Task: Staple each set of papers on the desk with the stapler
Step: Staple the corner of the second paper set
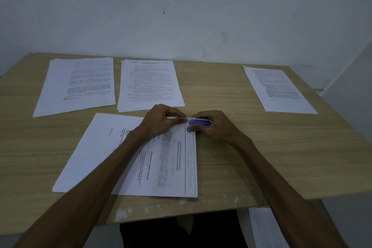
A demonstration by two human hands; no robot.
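Observation:
A set of printed papers [112,153] lies sideways on the wooden desk [251,157] in front of me. My left hand [161,120] pinches the far right corner of this set. My right hand [215,127] grips a small blue stapler [198,122] placed at that same corner, fingers curled over it. Three other paper sets lie further back: one at the far left [78,84], one in the middle [151,84], one at the far right [279,88].
A pale wall [181,10] rises right behind the desk. The desk's front edge is chipped. Below it on the right, more white paper [265,227] shows under the desk, and a dark gap lies under the middle.

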